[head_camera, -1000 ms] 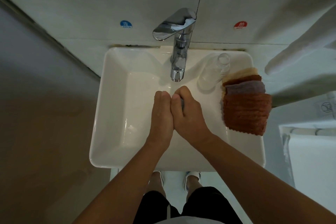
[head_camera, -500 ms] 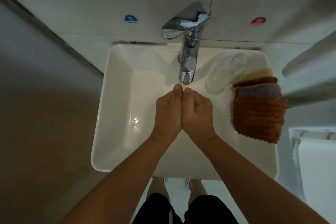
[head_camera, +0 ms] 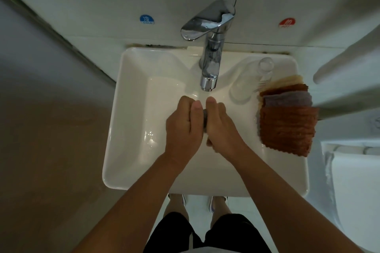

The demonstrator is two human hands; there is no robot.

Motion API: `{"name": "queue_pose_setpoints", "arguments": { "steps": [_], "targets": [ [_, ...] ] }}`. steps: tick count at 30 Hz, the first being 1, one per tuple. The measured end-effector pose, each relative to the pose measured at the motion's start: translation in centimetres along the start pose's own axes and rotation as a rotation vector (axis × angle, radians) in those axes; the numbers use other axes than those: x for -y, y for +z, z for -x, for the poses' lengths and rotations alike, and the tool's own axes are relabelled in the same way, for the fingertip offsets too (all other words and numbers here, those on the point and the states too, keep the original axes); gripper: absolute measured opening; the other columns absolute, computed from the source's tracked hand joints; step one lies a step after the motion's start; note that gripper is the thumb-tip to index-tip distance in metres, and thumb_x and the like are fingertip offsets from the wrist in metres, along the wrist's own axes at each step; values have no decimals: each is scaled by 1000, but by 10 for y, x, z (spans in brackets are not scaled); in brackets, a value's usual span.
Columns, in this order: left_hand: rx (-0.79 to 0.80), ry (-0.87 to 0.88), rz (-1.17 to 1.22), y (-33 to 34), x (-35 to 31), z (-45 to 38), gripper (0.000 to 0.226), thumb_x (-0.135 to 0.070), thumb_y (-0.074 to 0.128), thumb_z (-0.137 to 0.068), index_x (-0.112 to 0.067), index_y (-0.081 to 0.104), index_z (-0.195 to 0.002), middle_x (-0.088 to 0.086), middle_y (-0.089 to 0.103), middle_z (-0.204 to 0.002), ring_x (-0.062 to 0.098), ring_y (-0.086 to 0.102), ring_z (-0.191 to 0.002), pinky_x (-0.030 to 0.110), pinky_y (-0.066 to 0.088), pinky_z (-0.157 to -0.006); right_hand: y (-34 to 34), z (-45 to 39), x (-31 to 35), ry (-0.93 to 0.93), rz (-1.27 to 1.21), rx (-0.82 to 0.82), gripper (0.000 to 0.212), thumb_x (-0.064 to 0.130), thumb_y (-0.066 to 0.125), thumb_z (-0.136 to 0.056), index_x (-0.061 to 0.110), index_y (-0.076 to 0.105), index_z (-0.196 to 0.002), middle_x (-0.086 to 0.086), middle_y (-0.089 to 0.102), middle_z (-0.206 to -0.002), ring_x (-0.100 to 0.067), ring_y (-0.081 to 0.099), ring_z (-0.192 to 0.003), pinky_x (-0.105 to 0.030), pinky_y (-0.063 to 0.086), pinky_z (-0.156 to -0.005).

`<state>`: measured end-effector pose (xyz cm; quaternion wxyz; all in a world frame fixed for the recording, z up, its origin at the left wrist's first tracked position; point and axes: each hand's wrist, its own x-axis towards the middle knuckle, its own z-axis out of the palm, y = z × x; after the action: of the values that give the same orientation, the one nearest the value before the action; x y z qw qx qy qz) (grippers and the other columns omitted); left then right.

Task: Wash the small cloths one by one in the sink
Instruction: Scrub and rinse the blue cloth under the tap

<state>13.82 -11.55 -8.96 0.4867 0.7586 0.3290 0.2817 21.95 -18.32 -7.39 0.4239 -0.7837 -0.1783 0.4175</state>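
Both hands over the basin of the white sink (head_camera: 127,129), just below the faucet (head_camera: 209,63) spout. Left hand (head_camera: 183,127) and right hand (head_camera: 222,125) pressed side by side, backs up, fingers (head_camera: 185,101) curled under. A small grey cloth (head_camera: 205,118) is bunched btwn them; only a dark sliver shows in the gap btwn the thumbs, rest hidden by the hands. Both hands grasp it, left from the left side, right from the right.

Stack of small cloths (head_camera: 287,121) sits on the sink's right rim, right of the faucet: rust-brown one on top at the front, then a grey-purple, another brown, and a beige edge fanned out behind. Clear glass (head_camera: 253,80) lies tilted btwn faucet and stack, touching the stack's back corner.

Blue COLD sticker (head_camera: 146,20) on the wall left of the faucet, red sticker (head_camera: 286,23) right of it. Water glints on the basin floor left of the hands. Can't tell if water is running from the spout.
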Motion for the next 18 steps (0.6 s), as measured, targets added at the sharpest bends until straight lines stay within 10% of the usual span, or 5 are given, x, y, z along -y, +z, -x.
{"name": "queue_pose_setpoints", "arguments": {
  "steps": [3, 7, 12, 15, 18],
  "targets": [
    [43, -80, 127, -4, -12, 10, 24, -42, 48, -101, -19, 48, -107, -11, 59, -84, 10, 63, -72, 31, 56, -61, -12, 8, 8, 38, -117, 58, 64, 61, 23, -104, 8, 55, -89, -10, 52, -67, -12, 46, -46, -24, 37, -41],
    [108, -685, 365, -1, -23, 7, 40, -53, 40, -105, -20, 57, -118, 3, 67, -106, 2, 65, -76, 25, 54, -66, -17, 16, 6, -108, -239, -111, 17, 29, 47, -100, 13, 53, -101, -8, 60, -85, -14, 57, -61, -25, 44, -48],
    [272, -717, 250, -6, -36, 5, 36, -44, 34, -105, -17, 58, -107, 11, 62, -93, 18, 55, -73, 31, 45, -53, -14, 28, -1, -245, -243, -182, 19, 24, 41, -87, 18, 56, -96, -3, 58, -85, -15, 55, -72, -27, 43, -59],
    [278, -783, 508, -16, -45, 4, 19, -16, 50, -96, -8, 63, -107, 16, 64, -98, 22, 59, -76, 32, 47, -60, -11, 31, -2, -307, -226, -179, 11, 23, 44, -88, 14, 51, -89, 3, 54, -78, -10, 52, -70, -23, 43, -58],
    [333, -807, 740, -24, -50, 4, 33, -33, 53, -91, -6, 69, -101, 7, 72, -84, 19, 65, -77, 33, 52, -69, -3, 31, 0, -359, -108, -284, 28, 40, 40, -97, 18, 48, -82, 8, 52, -71, -6, 53, -67, -18, 43, -61]
  ]
}}
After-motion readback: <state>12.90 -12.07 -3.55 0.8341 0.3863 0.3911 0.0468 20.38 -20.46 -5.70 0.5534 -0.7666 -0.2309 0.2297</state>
